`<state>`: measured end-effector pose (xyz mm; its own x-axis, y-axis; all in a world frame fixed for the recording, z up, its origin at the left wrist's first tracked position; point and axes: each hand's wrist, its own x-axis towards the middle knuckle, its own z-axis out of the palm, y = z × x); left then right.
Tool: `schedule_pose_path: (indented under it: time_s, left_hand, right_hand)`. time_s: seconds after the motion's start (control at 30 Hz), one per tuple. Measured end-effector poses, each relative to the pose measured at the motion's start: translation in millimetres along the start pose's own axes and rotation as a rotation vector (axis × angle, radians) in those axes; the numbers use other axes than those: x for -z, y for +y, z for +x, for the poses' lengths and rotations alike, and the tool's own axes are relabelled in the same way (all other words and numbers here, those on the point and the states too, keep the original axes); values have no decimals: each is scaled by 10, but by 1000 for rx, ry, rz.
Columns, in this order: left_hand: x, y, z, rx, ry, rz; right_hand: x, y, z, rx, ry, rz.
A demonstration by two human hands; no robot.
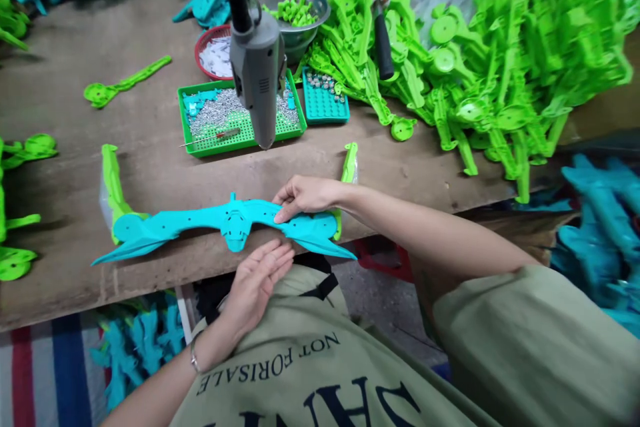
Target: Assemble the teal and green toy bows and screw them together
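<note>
A turquoise plastic wing-shaped part lies across the table near its front edge. It has a raised centre block with small holes and pointed tips at both ends. Lime-green plastic arms, one at the left end and one at the right end, stick out away from me from under it. My right hand grips the turquoise part just right of its centre, thumb on top. Below the centre block, my left hand is held palm up with fingers stretched out, holding nothing.
A grey electric screwdriver hangs over the table. Behind it are a green tray of screws, a turquoise tray, a red basket and a metal bowl. Lime-green parts are heaped right.
</note>
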<state>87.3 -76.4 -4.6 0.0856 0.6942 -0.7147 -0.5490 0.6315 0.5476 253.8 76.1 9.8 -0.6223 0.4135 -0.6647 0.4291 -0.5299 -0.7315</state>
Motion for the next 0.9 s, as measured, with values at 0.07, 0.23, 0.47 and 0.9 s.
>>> schedule_pose_path:
  time_s: [0.07, 0.23, 0.47, 0.9]
  left_hand:
    - [-123, -74, 10, 17, -76, 16]
    - [-469, -131, 184, -65, -44, 11]
    - [-588, -111, 246, -145, -25, 65]
    - [-549, -175, 301, -181, -34, 189]
  right_hand:
    - [-42, -9, 6, -2, 21, -10]
    - [-129, -51, 13, 71, 73, -112]
    - [-100, 188, -460, 625, 990, -118]
    - [-193, 864, -709, 386, 633, 768]
